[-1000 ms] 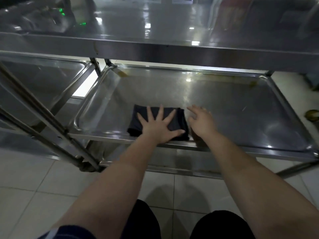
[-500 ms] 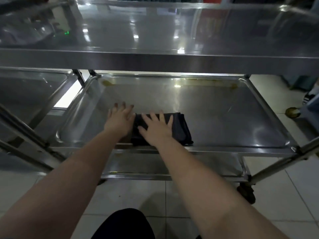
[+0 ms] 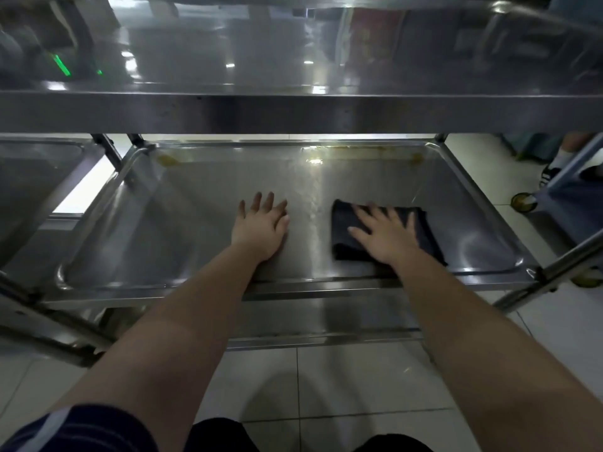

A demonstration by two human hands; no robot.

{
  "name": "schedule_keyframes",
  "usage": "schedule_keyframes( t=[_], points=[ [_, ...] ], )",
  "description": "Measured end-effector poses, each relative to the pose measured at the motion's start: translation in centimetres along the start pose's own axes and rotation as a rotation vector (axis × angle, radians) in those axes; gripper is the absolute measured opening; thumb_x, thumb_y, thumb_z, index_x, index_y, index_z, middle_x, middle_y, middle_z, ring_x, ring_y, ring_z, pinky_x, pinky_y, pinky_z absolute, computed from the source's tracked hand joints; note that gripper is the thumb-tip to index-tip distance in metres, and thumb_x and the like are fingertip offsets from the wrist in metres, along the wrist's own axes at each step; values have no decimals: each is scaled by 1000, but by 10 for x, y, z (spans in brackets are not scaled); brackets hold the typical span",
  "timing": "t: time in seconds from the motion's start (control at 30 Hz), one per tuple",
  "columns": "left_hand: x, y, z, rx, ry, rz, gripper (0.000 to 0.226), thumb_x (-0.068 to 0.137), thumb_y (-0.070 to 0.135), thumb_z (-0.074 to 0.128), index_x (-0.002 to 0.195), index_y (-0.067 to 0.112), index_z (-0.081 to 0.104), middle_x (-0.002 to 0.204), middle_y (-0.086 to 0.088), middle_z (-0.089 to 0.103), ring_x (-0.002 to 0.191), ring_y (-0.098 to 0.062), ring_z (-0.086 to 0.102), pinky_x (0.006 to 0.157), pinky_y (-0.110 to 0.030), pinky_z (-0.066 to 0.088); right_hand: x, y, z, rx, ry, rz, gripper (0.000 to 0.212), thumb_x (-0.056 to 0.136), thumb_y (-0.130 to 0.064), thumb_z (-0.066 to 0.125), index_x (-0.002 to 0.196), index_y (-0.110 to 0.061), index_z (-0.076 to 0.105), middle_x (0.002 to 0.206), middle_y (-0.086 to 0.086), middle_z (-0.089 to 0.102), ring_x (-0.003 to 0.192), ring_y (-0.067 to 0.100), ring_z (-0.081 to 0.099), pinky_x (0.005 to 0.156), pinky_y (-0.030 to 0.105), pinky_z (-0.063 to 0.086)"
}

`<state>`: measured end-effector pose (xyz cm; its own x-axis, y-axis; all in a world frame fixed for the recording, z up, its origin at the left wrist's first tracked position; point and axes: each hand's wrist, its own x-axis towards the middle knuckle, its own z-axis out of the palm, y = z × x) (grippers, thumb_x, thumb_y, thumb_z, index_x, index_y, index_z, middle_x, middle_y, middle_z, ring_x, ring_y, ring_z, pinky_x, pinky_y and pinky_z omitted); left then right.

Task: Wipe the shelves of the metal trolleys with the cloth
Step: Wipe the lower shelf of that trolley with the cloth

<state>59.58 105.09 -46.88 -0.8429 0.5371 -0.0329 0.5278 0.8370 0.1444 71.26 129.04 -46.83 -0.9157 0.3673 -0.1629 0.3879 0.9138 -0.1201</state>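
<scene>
On the middle shelf [image 3: 195,249], dark cloth [image 3: 341,231] under the splayed right hand [image 3: 386,238]; left hand [image 3: 261,228] flat on bare metal alongside.

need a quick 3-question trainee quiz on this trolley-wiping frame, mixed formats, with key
1. Which hand presses the dark cloth? A) left B) right C) both
2. True or false: the left hand grips the rim of the middle shelf.
3. Fill in: the yellowish stains lie along the shelf's ____ edge.
Key: 1 B, the right hand lies flat on it. 2 false, it rests flat on bare metal. 3 far.
</scene>
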Motion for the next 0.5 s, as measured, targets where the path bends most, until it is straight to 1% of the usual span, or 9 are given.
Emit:
schedule_keyframes(
  t=[0.1, 0.17, 0.23, 0.37, 0.43, 0.5],
  points=[
    [14, 8, 0, -50, -6, 2, 54, 106, 46, 19, 157, 31, 21, 167, 0, 6, 153, -24, -4, 122, -50, -4, 9, 62, -6, 20, 14, 126, 62, 98, -66, 26, 154, -46, 9, 165, -12, 5, 151, 28, 3, 117, 62, -4],
    [21, 9, 3, -67, -28, -22, 54, 105, 48, 19, 158, 33, 17, 167, 1, 4, 153, -23, -5, 122, -51, -5, 13, 91, -10, 46, -6, 196, 62, 98, -65, 24, 154, -46, 7, 166, -11, 3, 151, 29, -1, 117, 62, -6],
    [24, 8, 8, -24, -65, -33, 56, 105, 50, 18, 158, 35, 10, 167, 1, -1, 153, -24, -7, 121, -52, -5, 15, 101, -12, 48, -20, 231, 62, 97, -68, 22, 154, -49, 3, 165, -13, -2, 151, 30, -5, 117, 62, -8],
    [27, 6, 14, 33, -83, -32, 57, 104, 52, 16, 158, 38, 4, 167, 0, -5, 153, -26, -5, 121, -53, -3, 24, 75, -10, 24, -14, 281, 65, 95, -72, 17, 154, -48, 0, 165, -12, -5, 151, 35, -8, 115, 64, -10],
    [28, 5, 14, 37, -78, -36, 57, 104, 51, 15, 158, 38, 3, 167, -1, -5, 153, -26, -4, 121, -53, -3, 41, 41, -8, 18, 6, 236, 67, 95, -71, 16, 155, -46, 0, 166, -9, -4, 150, 37, -6, 114, 66, -8],
    [27, 4, 15, 48, -63, -37, 57, 104, 51, 15, 158, 36, 2, 167, -1, -5, 153, -26, -3, 122, -52, -2, 68, -4, -7, 3, 9, 142, 68, 95, -71, 17, 155, -44, 1, 166, -8, -6, 150, 39, -6, 114, 68, -7]
  ],
)
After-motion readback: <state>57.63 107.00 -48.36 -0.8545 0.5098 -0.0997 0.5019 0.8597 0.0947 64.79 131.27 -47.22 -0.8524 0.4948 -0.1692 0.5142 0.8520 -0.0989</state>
